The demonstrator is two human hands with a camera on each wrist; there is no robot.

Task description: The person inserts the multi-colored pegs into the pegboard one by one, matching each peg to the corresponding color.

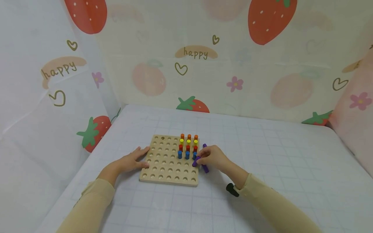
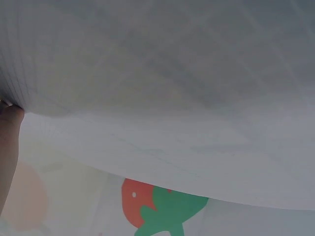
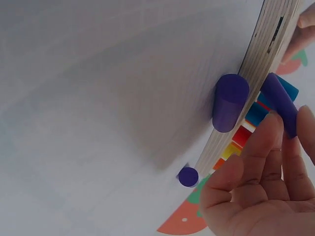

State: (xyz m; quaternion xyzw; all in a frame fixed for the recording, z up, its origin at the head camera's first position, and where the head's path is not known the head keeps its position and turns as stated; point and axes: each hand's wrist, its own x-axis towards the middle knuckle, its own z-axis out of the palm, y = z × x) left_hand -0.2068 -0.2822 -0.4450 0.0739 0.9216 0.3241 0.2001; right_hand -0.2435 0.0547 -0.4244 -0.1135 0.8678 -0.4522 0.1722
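Observation:
A square wooden pegboard (image 1: 150,179) with rows of round holes lies on the table. Blue (image 1: 187,155), red (image 1: 187,148), yellow (image 1: 188,142) and orange (image 1: 189,137) pegs stand upright in rows on its far right part. My right hand (image 1: 215,158) pinches a purple peg (image 3: 280,101) between thumb and fingers, tilted over the right edge, just nearer than the blue row. Whether its lower end sits in a hole, I cannot tell. My left hand (image 1: 131,161) rests against the board's left edge, fingers and thumb spread; the left wrist view shows only a sliver of it.
Two loose purple pegs lie beside the board's right edge, one nearer (image 3: 230,103) and one farther off (image 3: 188,176). A white gridded cloth (image 1: 276,161) covers the table. Fabric walls printed with strawberries (image 1: 193,105) rise at the back and sides.

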